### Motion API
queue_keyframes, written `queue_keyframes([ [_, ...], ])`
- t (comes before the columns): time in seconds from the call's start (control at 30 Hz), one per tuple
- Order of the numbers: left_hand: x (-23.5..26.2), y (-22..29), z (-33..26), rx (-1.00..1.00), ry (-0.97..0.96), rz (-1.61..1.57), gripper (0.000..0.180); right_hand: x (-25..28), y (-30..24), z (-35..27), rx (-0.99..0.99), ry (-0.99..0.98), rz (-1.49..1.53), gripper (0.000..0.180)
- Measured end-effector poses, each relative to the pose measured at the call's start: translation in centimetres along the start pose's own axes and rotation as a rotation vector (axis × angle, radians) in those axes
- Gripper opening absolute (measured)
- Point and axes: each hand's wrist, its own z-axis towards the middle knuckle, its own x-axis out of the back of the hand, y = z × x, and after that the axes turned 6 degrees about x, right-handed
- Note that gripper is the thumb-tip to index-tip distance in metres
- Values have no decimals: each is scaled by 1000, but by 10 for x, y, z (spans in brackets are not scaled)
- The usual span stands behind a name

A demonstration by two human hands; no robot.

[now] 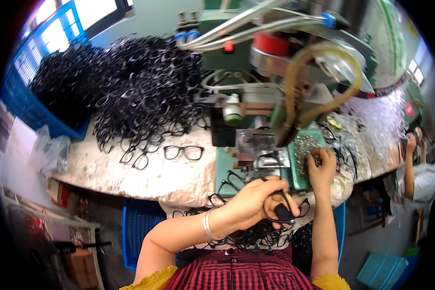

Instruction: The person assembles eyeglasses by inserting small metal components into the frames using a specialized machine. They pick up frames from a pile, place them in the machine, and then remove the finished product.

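My left hand (253, 203), with a bracelet on its wrist, is closed around a black eyeglass frame (289, 222) in front of the machine. Something black covers one fingertip of that hand or lies against it. My right hand (323, 166) reaches into a green tray (302, 185) of small metal parts (304, 145). Its fingers are pinched together at the parts, and what is between them is too small to make out. Just beyond my left hand stands the machine's metal fixture (270, 162), with a dark piece on it. More black frames (234, 181) lie beside the fixture and below my left hand.
A large heap of black frames (140, 82) covers the back left, beside a tilted blue crate (38, 111). One frame (184, 152) lies alone on the table. The green machine (220, 60) with hoses overhangs the middle. Clear plastic pieces (377, 121) are piled right; another person (423, 181) sits beyond.
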Motion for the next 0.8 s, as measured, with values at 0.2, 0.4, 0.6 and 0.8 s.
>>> queue_keyframes([
  [0.2, 16, -11, 3, -77, -196, 45, 37, -6, -13, 17, 272, -123, 10, 12],
  [0.4, 55, -88, 15, -856, 110, 1941, 36, -15, -6, 10, -98, -17, 341, 15],
  [0.6, 72, -82, -87, -356, 70, 2281, 42, 13, 9, -26, -229, -9, 359, 17],
  [0.8, 34, 23, -159, 283, -38, 1765, 30, 19, -12, -16, -314, -64, 466, 15],
])
